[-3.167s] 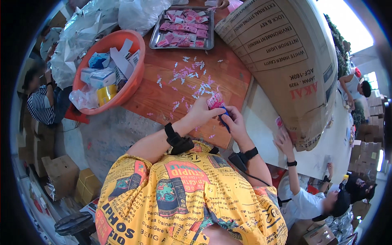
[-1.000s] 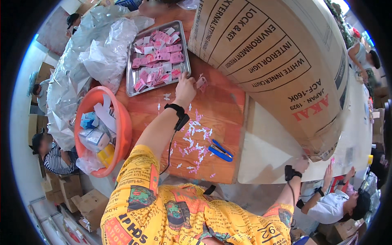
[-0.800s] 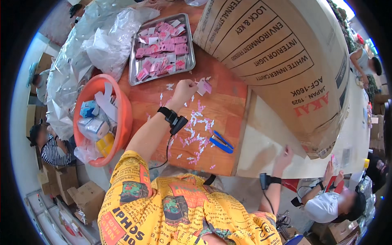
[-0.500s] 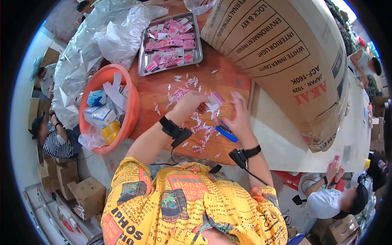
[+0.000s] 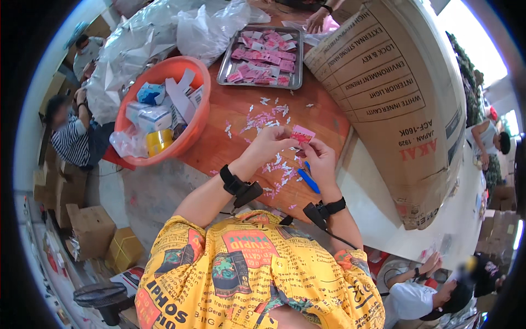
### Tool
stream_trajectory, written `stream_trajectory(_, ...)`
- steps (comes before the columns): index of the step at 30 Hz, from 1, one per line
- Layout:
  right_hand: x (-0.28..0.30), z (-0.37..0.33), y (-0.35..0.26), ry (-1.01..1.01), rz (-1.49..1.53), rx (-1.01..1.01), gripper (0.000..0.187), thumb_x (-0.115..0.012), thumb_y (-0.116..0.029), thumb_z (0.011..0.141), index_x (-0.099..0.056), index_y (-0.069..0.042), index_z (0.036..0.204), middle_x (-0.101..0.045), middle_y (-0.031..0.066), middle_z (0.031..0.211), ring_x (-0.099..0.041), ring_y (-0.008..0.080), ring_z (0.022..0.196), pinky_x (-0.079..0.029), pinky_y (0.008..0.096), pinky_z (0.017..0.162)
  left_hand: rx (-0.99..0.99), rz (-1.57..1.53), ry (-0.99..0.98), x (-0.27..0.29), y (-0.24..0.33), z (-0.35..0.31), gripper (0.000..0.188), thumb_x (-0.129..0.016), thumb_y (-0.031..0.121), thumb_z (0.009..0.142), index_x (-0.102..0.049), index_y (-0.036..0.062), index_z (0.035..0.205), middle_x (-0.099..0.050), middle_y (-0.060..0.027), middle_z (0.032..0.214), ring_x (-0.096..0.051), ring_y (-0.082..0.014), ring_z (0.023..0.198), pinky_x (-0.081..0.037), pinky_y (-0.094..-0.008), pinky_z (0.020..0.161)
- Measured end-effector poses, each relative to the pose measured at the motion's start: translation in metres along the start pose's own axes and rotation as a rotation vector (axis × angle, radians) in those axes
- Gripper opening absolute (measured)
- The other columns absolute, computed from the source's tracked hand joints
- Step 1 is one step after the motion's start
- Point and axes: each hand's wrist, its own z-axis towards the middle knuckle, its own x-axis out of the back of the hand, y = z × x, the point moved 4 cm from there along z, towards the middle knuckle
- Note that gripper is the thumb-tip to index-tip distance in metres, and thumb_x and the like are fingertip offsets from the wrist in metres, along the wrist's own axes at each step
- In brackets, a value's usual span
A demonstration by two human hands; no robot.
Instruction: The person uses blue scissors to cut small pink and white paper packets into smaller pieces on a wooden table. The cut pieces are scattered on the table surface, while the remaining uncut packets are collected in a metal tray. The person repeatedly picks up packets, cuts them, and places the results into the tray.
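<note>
Over the middle of the table, I hold a small pink-and-white folded card [image 5: 303, 134] between both hands. My left hand [image 5: 273, 141] pinches its left side with thumb and fingertips. My right hand [image 5: 322, 163] is closed, its fingertips at the card's lower right edge. Beneath the right palm shows a slim blue tool [image 5: 309, 180]; whether it is gripped or lies on the table I cannot tell. Small pink and white cut-out scraps [image 5: 263, 119] are strewn on the wood around and under my hands.
A metal tray [image 5: 220, 77] of pink cards stands beyond my hands. On the left, an orange basin [image 5: 205, 104] holds packets and yellow tape. A large cardboard sheet [image 5: 378, 104] leans in from the right. Clear plastic bags [image 5: 205, 33] lie far left. Another person's hand [image 5: 316, 21] reaches in at the top.
My right hand, open beside the card before, has closed in on it. The card is turned, showing its pink face. The whole view has shifted and turned; another person's hand has appeared at the top.
</note>
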Motion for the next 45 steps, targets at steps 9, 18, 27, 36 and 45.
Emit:
stream_trajectory(9, 0.003, 0.013, -0.03, -0.046, -0.123, 0.105, 0.013, -0.058, -0.008, 0.084, -0.063, 0.002, 0.091, -0.061, 0.0014, 0.081, -0.054, 0.0058, 0.072, -0.042, 0.0203, 0.064, -0.048, 0.129, 0.026, 0.006, 0.0, -0.012, 0.018, -0.065, 0.013, 0.077, -0.063, -0.0035, 0.084, -0.062, -0.003, 0.07, -0.055, -0.0061, 0.062, -0.044, -0.0222, 0.055)
stream_trajectory(18, 0.005, 0.008, -0.039, -0.006, -0.382, 0.241, 0.01, -0.06, -0.005, 0.081, -0.064, 0.002, 0.085, -0.06, 0.002, 0.075, -0.054, 0.0062, 0.064, -0.041, 0.0205, 0.056, -0.028, 0.133, -0.034, 0.006, 0.0, 0.0, 0.016, -0.066, 0.011, 0.076, -0.064, -0.0024, 0.083, -0.062, -0.0034, 0.069, -0.056, -0.0066, 0.06, -0.044, -0.022, 0.052)
stream_trajectory(27, 0.014, -0.003, -0.031, 0.092, -0.285, 0.086, 0.008, -0.059, -0.006, 0.082, -0.062, 0.001, 0.082, -0.058, 0.0005, 0.066, -0.052, 0.0047, 0.056, -0.04, 0.0193, 0.05, 0.121, 0.06, -0.161, 0.005, -0.009, 0.001, 0.016, -0.067, 0.012, 0.075, -0.061, 0.0004, 0.084, -0.061, -0.001, 0.073, -0.053, -0.0041, 0.062, -0.041, -0.0183, 0.053)
stream_trajectory(36, 0.007, -0.014, -0.019, 0.138, -0.355, 0.093, 0.007, -0.059, -0.005, 0.082, -0.059, 0.001, 0.078, -0.057, 0.0, 0.065, -0.05, 0.0042, 0.056, -0.039, 0.0201, 0.049, 0.097, -0.116, -0.119, -0.013, -0.015, -0.003, 0.015, -0.061, 0.016, 0.082, -0.059, 0.0019, 0.087, -0.059, 0.0007, 0.075, -0.052, -0.004, 0.064, -0.041, -0.0176, 0.057)
stream_trajectory(45, 0.018, -0.022, 0.021, 0.098, -0.231, -0.08, 0.011, -0.061, -0.011, 0.081, -0.058, -0.001, 0.085, -0.058, 0.0036, 0.071, -0.054, 0.009, 0.066, -0.043, 0.0241, 0.058, 0.175, -0.293, -0.049, -0.018, -0.039, -0.016, 0.013, -0.058, 0.012, 0.082, -0.061, 0.0012, 0.089, -0.06, 0.0002, 0.075, -0.054, -0.0051, 0.063, -0.043, -0.0191, 0.058)
